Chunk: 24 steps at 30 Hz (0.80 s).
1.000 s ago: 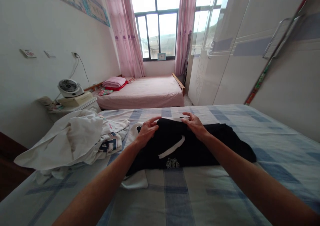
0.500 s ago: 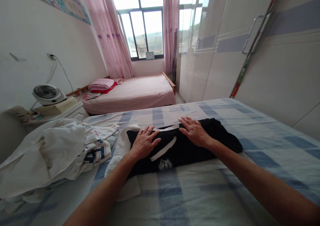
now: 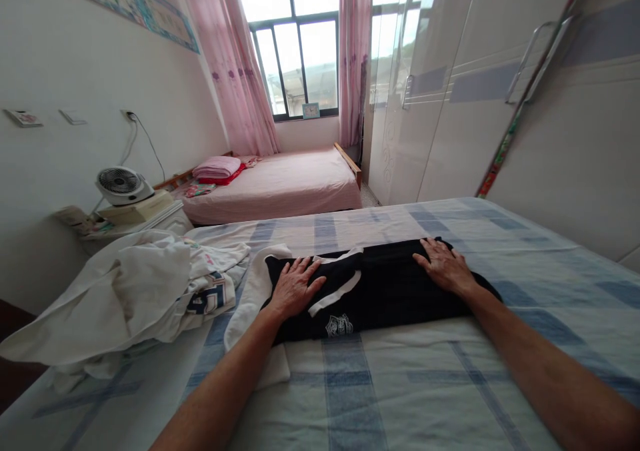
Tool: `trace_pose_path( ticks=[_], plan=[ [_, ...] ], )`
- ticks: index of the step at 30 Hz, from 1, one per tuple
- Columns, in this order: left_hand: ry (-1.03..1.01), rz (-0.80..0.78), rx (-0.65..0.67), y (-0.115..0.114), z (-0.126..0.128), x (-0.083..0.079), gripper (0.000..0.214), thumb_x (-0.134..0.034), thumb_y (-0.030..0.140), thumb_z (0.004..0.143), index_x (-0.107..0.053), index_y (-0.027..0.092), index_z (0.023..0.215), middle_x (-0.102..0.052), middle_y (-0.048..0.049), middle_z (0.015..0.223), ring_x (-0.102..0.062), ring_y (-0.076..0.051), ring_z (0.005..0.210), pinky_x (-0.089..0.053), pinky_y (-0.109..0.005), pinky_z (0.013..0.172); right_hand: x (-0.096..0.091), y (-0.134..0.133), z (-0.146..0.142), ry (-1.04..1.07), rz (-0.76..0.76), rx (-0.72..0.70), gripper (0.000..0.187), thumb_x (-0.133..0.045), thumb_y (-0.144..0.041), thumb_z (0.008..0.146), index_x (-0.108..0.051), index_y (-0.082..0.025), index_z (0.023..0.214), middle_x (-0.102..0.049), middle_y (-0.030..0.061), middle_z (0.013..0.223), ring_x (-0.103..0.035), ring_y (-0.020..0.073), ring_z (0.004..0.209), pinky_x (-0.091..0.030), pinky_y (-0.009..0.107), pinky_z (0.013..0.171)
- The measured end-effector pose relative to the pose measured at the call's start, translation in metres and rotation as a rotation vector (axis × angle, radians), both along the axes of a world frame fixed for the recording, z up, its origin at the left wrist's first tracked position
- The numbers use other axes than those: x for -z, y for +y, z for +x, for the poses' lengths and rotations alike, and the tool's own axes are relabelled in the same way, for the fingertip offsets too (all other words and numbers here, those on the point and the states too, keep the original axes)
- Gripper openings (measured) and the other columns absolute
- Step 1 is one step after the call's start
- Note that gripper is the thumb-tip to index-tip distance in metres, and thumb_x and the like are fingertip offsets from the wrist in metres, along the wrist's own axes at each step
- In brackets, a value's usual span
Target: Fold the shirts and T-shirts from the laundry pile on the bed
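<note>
A black shirt [image 3: 385,298] with white trim and a white emblem lies folded lengthwise on the bed. White sleeve fabric [image 3: 245,298] sticks out at its left end. My left hand [image 3: 296,286] rests flat on the shirt's left part near the white collar trim, fingers spread. Flat on the right end lies my right hand [image 3: 444,266], its fingers stretched out. Neither hand grips the cloth. Part of the shirt is hidden under my hands and left forearm.
Rumpled white clothes [image 3: 125,291] are heaped left of the shirt on the blue-and-white checked bedsheet [image 3: 345,384]. Beyond are a pink bed [image 3: 295,178] and a fan [image 3: 124,184] on a bedside cabinet. A wardrobe [image 3: 450,131] stands along the right.
My right hand has slid rightward along the black shirt from near its middle to its right end. The left hand stays on the collar area. The view has shifted slightly left.
</note>
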State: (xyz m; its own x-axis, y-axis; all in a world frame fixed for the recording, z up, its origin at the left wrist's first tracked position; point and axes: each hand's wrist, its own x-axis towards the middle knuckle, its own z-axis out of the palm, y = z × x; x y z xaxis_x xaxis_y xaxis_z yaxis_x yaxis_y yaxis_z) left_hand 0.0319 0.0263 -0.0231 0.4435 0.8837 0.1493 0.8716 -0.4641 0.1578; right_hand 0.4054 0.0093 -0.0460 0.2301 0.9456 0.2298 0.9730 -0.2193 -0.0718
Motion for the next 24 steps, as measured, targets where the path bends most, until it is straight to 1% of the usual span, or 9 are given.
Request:
trace_pose_path(
  ticks=[3, 7, 9, 10, 12, 14, 18, 20, 24],
  plan=[
    [-0.043, 0.030, 0.014, -0.008, -0.006, -0.016, 0.051, -0.033, 0.051, 0.094, -0.045, 0.027, 0.137, -0.039, -0.0080, 0.147, -0.032, -0.026, 0.137, -0.025, -0.048, 0.111, -0.020, -0.005, -0.021, -0.011, 0.165, -0.072, 0.063, -0.025, -0.048, 0.094, -0.039, -0.008, 0.141, -0.031, 0.0152, 0.150, -0.026, 0.0286, 0.139, -0.021, 0.050, 0.110],
    [-0.078, 0.132, -0.069, -0.027, -0.030, -0.036, 0.048, -0.038, 0.044, 0.093, -0.051, 0.019, 0.131, -0.046, -0.0112, 0.142, -0.041, -0.024, 0.131, -0.033, -0.039, 0.107, -0.060, -0.023, -0.080, -0.006, 0.354, -0.406, 0.058, -0.025, -0.047, 0.095, -0.038, -0.014, 0.142, -0.030, 0.0114, 0.151, -0.021, 0.0250, 0.141, -0.021, 0.046, 0.112],
    [-0.082, 0.171, -0.160, -0.037, -0.050, -0.038, 0.046, -0.040, 0.040, 0.092, -0.052, 0.015, 0.130, -0.048, -0.0131, 0.139, -0.044, -0.024, 0.128, -0.035, -0.038, 0.105, -0.072, -0.032, -0.111, 0.006, 0.383, -0.544, 0.055, -0.027, -0.046, 0.095, -0.038, -0.018, 0.142, -0.029, 0.0094, 0.152, -0.019, 0.0241, 0.142, -0.020, 0.046, 0.112],
    [-0.084, 0.186, -0.214, -0.042, -0.060, -0.037, 0.045, -0.041, 0.039, 0.092, -0.053, 0.015, 0.128, -0.050, -0.0138, 0.137, -0.045, -0.025, 0.127, -0.036, -0.039, 0.105, -0.074, -0.036, -0.125, 0.011, 0.388, -0.593, 0.054, -0.029, -0.045, 0.095, -0.038, -0.019, 0.142, -0.028, 0.0086, 0.153, -0.018, 0.0240, 0.142, -0.019, 0.046, 0.112],
    [-0.093, 0.201, -0.316, -0.050, -0.081, -0.032, 0.042, -0.042, 0.039, 0.091, -0.056, 0.016, 0.123, -0.055, -0.0152, 0.130, -0.048, -0.027, 0.123, -0.037, -0.040, 0.102, -0.066, -0.040, -0.145, 0.014, 0.383, -0.648, 0.053, -0.033, -0.043, 0.095, -0.038, -0.021, 0.142, -0.026, 0.0080, 0.153, -0.017, 0.0244, 0.142, -0.018, 0.047, 0.112],
    [-0.103, 0.171, -0.384, -0.056, -0.097, -0.027, 0.038, -0.041, 0.040, 0.091, -0.059, 0.017, 0.116, -0.060, -0.0157, 0.121, -0.053, -0.027, 0.117, -0.040, -0.039, 0.097, -0.048, -0.040, -0.154, 0.016, 0.332, -0.664, 0.052, -0.037, -0.042, 0.094, -0.041, -0.020, 0.141, -0.029, 0.0085, 0.152, -0.019, 0.0254, 0.141, -0.019, 0.048, 0.112],
    [-0.149, -0.029, -0.470, -0.061, -0.109, -0.024, 0.038, -0.035, 0.044, 0.092, -0.063, 0.018, 0.094, -0.067, -0.0127, 0.096, -0.062, -0.025, 0.095, -0.043, -0.034, 0.082, -0.010, -0.036, -0.154, 0.039, 0.160, -0.633, 0.049, -0.040, -0.040, 0.093, -0.045, -0.021, 0.137, -0.040, 0.0079, 0.147, -0.032, 0.0241, 0.136, -0.025, 0.048, 0.108],
    [-0.216, -0.107, -0.511, -0.060, -0.109, -0.024, 0.040, -0.034, 0.046, 0.091, -0.062, 0.019, 0.087, -0.067, -0.0107, 0.088, -0.063, -0.024, 0.087, -0.043, -0.033, 0.078, -0.003, -0.036, -0.150, 0.051, 0.140, -0.623, 0.048, -0.039, -0.039, 0.093, -0.044, -0.023, 0.138, -0.039, 0.0069, 0.147, -0.033, 0.0226, 0.136, -0.026, 0.047, 0.108],
    [-0.394, -0.230, -0.575, -0.056, -0.107, -0.025, 0.044, -0.038, 0.054, 0.086, -0.061, 0.018, 0.077, -0.066, -0.0096, 0.078, -0.062, -0.024, 0.080, -0.043, -0.032, 0.073, -0.005, -0.037, -0.148, 0.057, 0.140, -0.629, 0.049, -0.040, -0.037, 0.093, -0.043, -0.022, 0.139, -0.037, 0.0068, 0.148, -0.033, 0.0214, 0.137, -0.025, 0.046, 0.108]
  ],
)
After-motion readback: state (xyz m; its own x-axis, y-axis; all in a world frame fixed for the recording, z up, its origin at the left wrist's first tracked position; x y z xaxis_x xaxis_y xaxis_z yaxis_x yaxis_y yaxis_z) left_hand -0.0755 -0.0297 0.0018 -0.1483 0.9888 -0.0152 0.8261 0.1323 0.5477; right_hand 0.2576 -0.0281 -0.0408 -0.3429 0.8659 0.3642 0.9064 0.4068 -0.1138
